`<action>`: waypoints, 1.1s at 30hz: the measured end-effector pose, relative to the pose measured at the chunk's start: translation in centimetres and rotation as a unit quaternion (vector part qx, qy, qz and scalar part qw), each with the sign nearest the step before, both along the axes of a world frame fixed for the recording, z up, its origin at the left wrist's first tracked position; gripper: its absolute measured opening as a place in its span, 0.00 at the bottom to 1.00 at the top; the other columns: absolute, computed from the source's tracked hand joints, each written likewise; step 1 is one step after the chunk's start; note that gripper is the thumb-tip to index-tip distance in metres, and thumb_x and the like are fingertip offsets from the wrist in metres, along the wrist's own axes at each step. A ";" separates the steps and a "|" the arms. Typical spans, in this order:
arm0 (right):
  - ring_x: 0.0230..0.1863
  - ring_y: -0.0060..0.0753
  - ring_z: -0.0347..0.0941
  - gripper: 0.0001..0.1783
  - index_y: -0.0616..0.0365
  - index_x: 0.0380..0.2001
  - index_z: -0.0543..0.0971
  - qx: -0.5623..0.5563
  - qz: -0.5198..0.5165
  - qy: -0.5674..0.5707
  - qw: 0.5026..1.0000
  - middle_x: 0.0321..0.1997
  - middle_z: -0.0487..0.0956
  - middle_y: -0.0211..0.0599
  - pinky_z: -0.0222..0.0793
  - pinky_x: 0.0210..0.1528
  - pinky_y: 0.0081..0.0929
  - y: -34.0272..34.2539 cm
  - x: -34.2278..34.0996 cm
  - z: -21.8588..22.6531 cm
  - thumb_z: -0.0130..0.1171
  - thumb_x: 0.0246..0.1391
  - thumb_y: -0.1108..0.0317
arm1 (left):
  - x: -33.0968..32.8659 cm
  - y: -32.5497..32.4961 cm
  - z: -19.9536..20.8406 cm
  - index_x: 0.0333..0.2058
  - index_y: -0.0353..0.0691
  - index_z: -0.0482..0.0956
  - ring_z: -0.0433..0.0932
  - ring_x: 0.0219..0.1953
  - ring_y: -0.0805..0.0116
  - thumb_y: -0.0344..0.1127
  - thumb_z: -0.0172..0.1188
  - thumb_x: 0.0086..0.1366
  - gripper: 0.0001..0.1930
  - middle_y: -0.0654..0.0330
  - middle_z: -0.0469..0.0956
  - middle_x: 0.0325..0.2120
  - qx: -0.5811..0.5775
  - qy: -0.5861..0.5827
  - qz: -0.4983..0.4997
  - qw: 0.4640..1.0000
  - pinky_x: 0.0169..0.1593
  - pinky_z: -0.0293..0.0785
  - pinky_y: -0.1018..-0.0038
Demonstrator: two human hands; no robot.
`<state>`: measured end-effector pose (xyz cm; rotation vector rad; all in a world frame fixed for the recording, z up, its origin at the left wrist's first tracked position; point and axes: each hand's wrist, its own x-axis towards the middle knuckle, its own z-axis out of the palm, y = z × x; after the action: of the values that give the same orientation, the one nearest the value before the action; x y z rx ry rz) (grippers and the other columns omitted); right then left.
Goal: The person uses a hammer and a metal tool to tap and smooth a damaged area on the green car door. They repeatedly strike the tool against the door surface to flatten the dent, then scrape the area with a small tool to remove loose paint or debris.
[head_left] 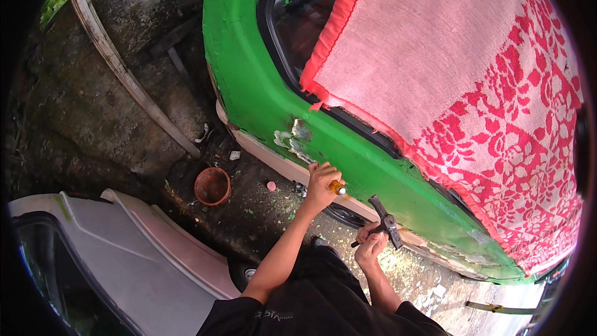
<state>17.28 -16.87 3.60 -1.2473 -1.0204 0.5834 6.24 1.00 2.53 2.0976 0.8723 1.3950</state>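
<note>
My left hand point(321, 188) is closed around a tool with an amber handle point(336, 186), its pale butt end toward me; its working end is hidden by my fist. That fist is against or close to the green car side panel point(367, 177), just below a patch of chipped paint and bare filler point(298, 137). Lower and to the right, my right hand point(371, 244) grips a hammer point(388, 226) with a dark metal head. The hammer head is apart from the amber handle and near the car's lower edge.
A pink and red flowered blanket point(423, 43) covers the car's roof. A terracotta pot point(212, 186) stands on the ground left of the car, amid scattered paint chips. A grey car point(149, 261) stands at lower left. A long curved strip point(118, 62) leans near the wall.
</note>
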 end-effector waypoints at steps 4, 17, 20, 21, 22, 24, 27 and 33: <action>0.15 0.24 0.65 0.32 0.61 0.20 0.70 -0.186 0.010 -0.212 0.959 0.12 0.66 0.29 0.60 0.19 0.27 1.5 1.0 0.3 0.36 0.70 0.47 | -0.5 0.5 -1.4 0.18 0.39 0.62 0.67 0.28 0.62 0.26 0.64 0.49 0.15 0.61 0.63 0.17 -0.032 -0.009 0.020 0.999 0.43 0.54 0.64; 0.15 0.14 0.56 0.29 0.62 0.23 0.68 -0.135 0.025 -0.027 0.990 0.15 0.62 0.24 0.50 0.16 0.17 0.5 0.9 -0.7 0.41 0.70 0.48 | -1.1 -1.7 0.7 0.22 0.40 0.73 0.71 0.35 0.65 0.27 0.66 0.48 0.08 0.65 0.71 0.22 0.031 0.065 -0.048 0.996 0.48 0.57 0.64; 0.16 0.17 0.63 0.30 0.63 0.24 0.72 -0.150 0.038 -0.034 0.987 0.14 0.66 0.25 0.59 0.18 0.20 0.2 1.3 -1.0 0.40 0.70 0.48 | -1.2 -2.0 1.3 0.22 0.41 0.73 0.71 0.35 0.65 0.27 0.65 0.48 0.08 0.65 0.71 0.22 0.043 0.061 -0.043 0.996 0.48 0.57 0.65; 0.16 0.18 0.63 0.30 0.63 0.23 0.72 -0.151 0.040 -0.030 0.987 0.14 0.66 0.26 0.59 0.19 0.21 0.0 1.3 -1.0 0.40 0.70 0.48 | -1.2 -1.9 1.2 0.21 0.41 0.73 0.71 0.34 0.66 0.27 0.65 0.48 0.08 0.65 0.71 0.22 0.042 0.059 -0.041 0.997 0.47 0.57 0.65; 0.16 0.18 0.63 0.30 0.63 0.23 0.72 -0.152 0.041 -0.026 0.987 0.14 0.66 0.26 0.60 0.19 0.21 -0.1 1.2 -1.0 0.40 0.70 0.49 | -1.4 -1.7 1.2 0.21 0.41 0.73 0.71 0.34 0.66 0.28 0.65 0.48 0.08 0.65 0.70 0.22 0.041 0.057 -0.039 0.997 0.47 0.56 0.65; 0.15 0.17 0.61 0.30 0.62 0.23 0.70 -0.135 0.046 -0.035 0.989 0.14 0.64 0.26 0.56 0.18 0.20 -0.1 1.0 -1.1 0.41 0.69 0.47 | -1.8 -1.4 0.9 0.20 0.41 0.72 0.71 0.33 0.66 0.28 0.65 0.49 0.08 0.65 0.70 0.21 0.044 0.056 -0.034 0.997 0.46 0.56 0.65; 0.15 0.14 0.54 0.31 0.61 0.22 0.66 -0.103 0.056 -0.065 0.991 0.15 0.61 0.24 0.47 0.15 0.17 -0.2 0.7 -1.4 0.42 0.69 0.44 | -2.3 -1.1 0.0 0.19 0.41 0.71 0.70 0.32 0.66 0.28 0.65 0.48 0.09 0.64 0.68 0.20 0.054 0.063 -0.035 0.996 0.45 0.55 0.66; 0.16 0.15 0.55 0.32 0.60 0.21 0.67 -0.123 0.085 -0.100 0.984 0.15 0.62 0.24 0.50 0.17 0.18 -0.6 0.8 -1.1 0.39 0.69 0.43 | -2.8 -1.2 0.5 0.16 0.40 0.66 0.68 0.27 0.67 0.27 0.67 0.44 0.15 0.66 0.65 0.17 0.078 0.024 -0.027 0.996 0.40 0.54 0.68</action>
<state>18.07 -17.43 2.48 -1.4670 -1.2603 0.7435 3.42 -0.20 3.00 2.2627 0.7394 1.4301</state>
